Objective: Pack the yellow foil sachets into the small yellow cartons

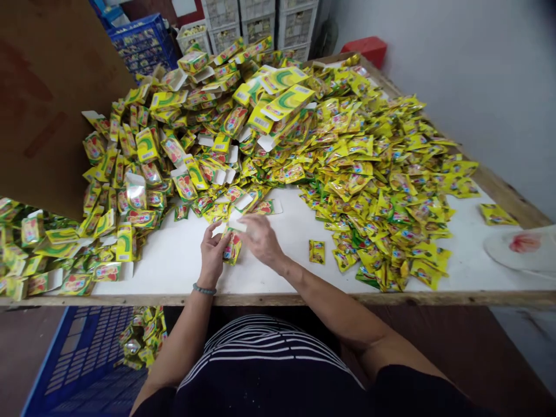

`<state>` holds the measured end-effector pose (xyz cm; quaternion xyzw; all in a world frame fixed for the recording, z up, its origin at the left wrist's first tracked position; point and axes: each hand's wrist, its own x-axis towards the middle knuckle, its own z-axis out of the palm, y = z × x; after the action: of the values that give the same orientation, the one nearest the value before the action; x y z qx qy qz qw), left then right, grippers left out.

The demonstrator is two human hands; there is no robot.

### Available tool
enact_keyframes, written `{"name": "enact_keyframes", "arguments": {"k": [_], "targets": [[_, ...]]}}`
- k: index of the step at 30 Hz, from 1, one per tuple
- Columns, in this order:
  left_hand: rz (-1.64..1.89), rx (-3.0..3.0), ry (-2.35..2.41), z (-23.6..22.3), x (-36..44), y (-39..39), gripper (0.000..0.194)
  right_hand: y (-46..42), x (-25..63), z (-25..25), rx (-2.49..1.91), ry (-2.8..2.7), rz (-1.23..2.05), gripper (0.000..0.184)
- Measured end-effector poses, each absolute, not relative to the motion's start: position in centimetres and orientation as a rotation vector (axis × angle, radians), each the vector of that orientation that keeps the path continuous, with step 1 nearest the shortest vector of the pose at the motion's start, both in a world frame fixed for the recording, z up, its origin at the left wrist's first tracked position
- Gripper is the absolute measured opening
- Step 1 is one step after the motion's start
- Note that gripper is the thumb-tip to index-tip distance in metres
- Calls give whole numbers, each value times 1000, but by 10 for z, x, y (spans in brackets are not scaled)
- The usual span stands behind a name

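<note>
My left hand (211, 255) is closed around a small yellow, green and red carton (233, 248), held just above the white tabletop. The carton's white end flap points away from me. At that flap, the bent fingers of my right hand (262, 238) press together; slight blur hides exactly how they grip it. Loose cartons (185, 186) with open white flaps lie heaped beyond my left hand. To the right of my right hand, a single yellow sachet (317, 252) lies flat by a large pile of similar sachets (382, 197).
A big brown cardboard box (56, 104) stands at the left among the cartons. Below the table's wooden front edge (278, 299) is a blue crate (82, 353) with packets. A whitish round lid or plate (521, 249) lies far right. Stacked white crates (260, 23) stand behind.
</note>
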<state>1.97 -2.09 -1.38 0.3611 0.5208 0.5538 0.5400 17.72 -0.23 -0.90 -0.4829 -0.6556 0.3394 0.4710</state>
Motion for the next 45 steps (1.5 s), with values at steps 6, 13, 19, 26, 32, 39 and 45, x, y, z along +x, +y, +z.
{"name": "enact_keyframes", "arguments": {"k": [6, 13, 19, 26, 32, 39, 45], "targets": [[1321, 963, 1172, -16, 21, -23, 51, 0, 174, -28, -1067, -1430, 1250, 34], [1218, 994, 1132, -19, 16, -28, 44, -1, 179, -28, -1093, -1488, 1261, 25], [1248, 903, 1178, -19, 17, -29, 53, -2, 184, -19, -1115, -1632, 1153, 28], [1238, 845, 1203, -17, 17, -30, 54, -3, 178, -20, -1162, -1532, 1197, 22], [1201, 899, 1171, -16, 16, -30, 53, 3, 188, -22, -1100, -1302, 1472, 35], [1278, 872, 1152, -17, 14, -32, 42, -5, 190, -19, -991, -1644, 1230, 34], [1264, 827, 1152, -17, 12, -31, 42, -12, 182, -25, -882, -1852, 837, 34]]}}
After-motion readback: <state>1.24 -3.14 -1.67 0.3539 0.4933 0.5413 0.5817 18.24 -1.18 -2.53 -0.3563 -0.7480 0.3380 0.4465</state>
